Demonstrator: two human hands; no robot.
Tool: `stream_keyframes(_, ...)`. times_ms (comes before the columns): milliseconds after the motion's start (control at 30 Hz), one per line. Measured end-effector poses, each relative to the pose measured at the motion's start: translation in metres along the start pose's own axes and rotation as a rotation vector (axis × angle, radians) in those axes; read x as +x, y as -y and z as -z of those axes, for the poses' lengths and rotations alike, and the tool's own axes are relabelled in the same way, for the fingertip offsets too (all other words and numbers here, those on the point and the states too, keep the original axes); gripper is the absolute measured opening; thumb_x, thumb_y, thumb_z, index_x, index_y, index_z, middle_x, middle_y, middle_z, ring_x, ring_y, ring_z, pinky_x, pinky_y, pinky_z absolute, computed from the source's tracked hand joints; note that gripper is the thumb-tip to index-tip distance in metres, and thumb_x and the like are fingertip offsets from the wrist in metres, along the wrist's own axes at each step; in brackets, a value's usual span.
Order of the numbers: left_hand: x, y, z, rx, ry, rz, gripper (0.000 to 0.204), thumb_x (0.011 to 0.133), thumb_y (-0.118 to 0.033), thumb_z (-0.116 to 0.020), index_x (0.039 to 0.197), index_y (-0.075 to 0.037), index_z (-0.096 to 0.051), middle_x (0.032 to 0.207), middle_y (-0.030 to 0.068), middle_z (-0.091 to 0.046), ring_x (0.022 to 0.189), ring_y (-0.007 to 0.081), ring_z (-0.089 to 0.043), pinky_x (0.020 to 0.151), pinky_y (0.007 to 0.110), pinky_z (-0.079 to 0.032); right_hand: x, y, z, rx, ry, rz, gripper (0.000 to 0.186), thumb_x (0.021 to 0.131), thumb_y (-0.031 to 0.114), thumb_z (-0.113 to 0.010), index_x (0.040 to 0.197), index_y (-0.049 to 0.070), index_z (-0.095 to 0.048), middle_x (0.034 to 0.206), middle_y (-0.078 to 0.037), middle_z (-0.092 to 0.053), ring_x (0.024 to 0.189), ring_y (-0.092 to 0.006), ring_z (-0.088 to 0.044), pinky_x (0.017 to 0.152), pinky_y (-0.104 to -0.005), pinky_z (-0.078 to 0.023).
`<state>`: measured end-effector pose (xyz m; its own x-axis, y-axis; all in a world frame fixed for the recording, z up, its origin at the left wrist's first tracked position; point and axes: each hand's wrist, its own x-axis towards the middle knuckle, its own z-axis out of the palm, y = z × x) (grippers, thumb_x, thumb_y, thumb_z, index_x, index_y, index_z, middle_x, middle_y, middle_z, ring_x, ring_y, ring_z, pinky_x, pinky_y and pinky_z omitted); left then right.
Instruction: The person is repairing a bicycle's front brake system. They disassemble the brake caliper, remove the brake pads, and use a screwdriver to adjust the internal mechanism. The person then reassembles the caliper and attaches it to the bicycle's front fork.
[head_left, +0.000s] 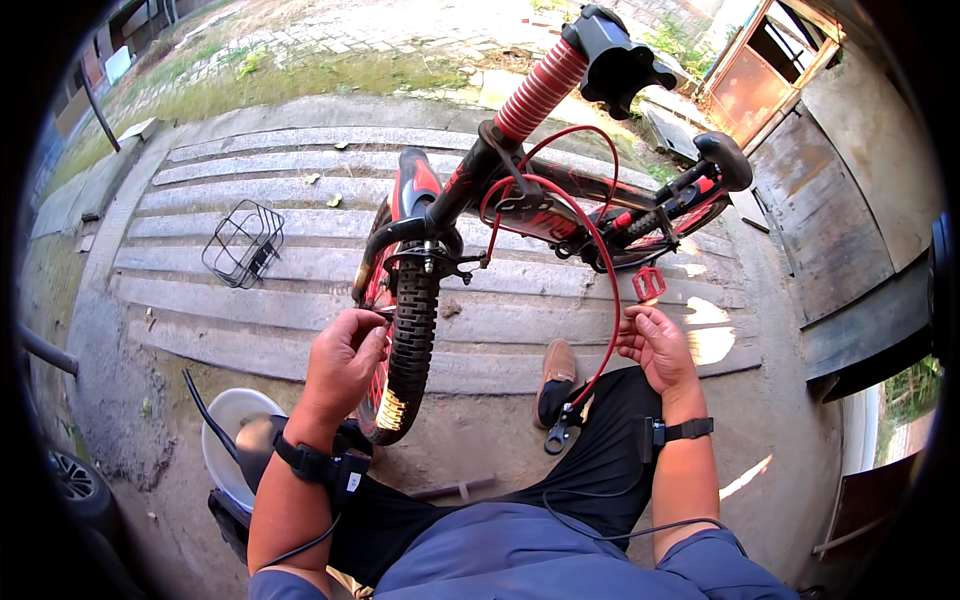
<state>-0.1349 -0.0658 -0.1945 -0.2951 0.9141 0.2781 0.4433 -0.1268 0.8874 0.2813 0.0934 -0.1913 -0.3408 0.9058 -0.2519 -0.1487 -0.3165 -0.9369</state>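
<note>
A black-and-red bicycle stands before me, its knobbly front tire [413, 325] facing me. My left hand [345, 362] is closed in a pinch at the left side of this wheel, near its middle; what the fingertips hold is hidden. To the right of the wheel, my right hand [655, 348] is raised with curled fingers and thumb close to the index finger; anything in it is too small to make out. Beside that hand a red cable [612, 290] hangs in a loop, ending in a dark fitting with a ring [557, 438]. The stem [612, 62] carries no handlebar.
A black wire basket [243, 243] lies on the slatted concrete [300, 260] to the left. Near my left forearm is a white bucket [232, 478] with a dark curved piece against it. A red pedal [649, 284] juts out beyond my right hand. Wooden boards [815, 205] stand at right.
</note>
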Motion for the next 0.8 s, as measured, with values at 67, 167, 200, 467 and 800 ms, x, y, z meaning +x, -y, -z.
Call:
stream_keyframes(67, 0.000, -0.006, -0.002, 0.055, -0.009, -0.064, 0.008, 0.095, -0.006, -0.062, 0.099, 0.001, -0.064, 0.080, 0.0046, -0.067, 0.071, 0.0088, -0.062, 0.065, 0.026, -0.052, 0.002, 0.000, 0.000, -0.007, 0.014, -0.015, 0.028, 0.098, 0.023, -0.063, 0.119, 0.006, -0.057, 0.099, -0.009, -0.068, 0.087, -0.0237, -0.070, 0.074, -0.0329, -0.056)
stream_keyframes(167, -0.002, 0.009, -0.006, -0.066, 0.029, 0.189, 0.012, 0.092, -0.006, -0.064, 0.103, 0.001, -0.064, 0.084, 0.0058, -0.068, 0.076, 0.0117, -0.065, 0.070, 0.028, -0.054, 0.005, 0.001, -0.001, -0.026, 0.030, -0.034, 0.028, 0.098, 0.023, -0.063, 0.119, 0.005, -0.056, 0.100, -0.010, -0.068, 0.087, -0.0241, -0.070, 0.074, -0.0328, -0.056)
stream_keyframes(200, -0.002, 0.010, -0.007, -0.049, 0.025, 0.164, 0.010, 0.093, -0.005, -0.062, 0.101, 0.001, -0.064, 0.084, 0.0051, -0.068, 0.075, 0.0106, -0.064, 0.069, 0.027, -0.054, 0.005, 0.001, -0.002, -0.033, 0.035, -0.036, 0.029, 0.098, 0.023, -0.063, 0.119, 0.005, -0.056, 0.101, -0.010, -0.068, 0.087, -0.0241, -0.070, 0.075, -0.0328, -0.056)
stream_keyframes(467, -0.002, 0.011, -0.007, 0.006, 0.017, 0.119, 0.007, 0.095, -0.002, -0.060, 0.100, 0.002, -0.062, 0.082, 0.0036, -0.066, 0.075, 0.0088, -0.063, 0.068, 0.025, -0.052, 0.002, 0.002, -0.003, -0.046, 0.038, -0.032, 0.030, 0.099, 0.024, -0.062, 0.121, 0.004, -0.056, 0.100, -0.011, -0.068, 0.088, -0.0237, -0.070, 0.075, -0.0326, -0.057)
stream_keyframes(800, -0.006, 0.015, -0.005, -0.016, 0.029, 0.137, 0.007, 0.095, -0.001, -0.059, 0.100, 0.002, -0.062, 0.082, 0.0033, -0.066, 0.076, 0.0085, -0.062, 0.069, 0.025, -0.051, 0.004, -0.001, -0.011, -0.081, 0.025, -0.036, 0.027, 0.099, 0.022, -0.061, 0.118, 0.004, -0.057, 0.098, -0.011, -0.069, 0.084, -0.0232, -0.070, 0.073, -0.0317, -0.057)
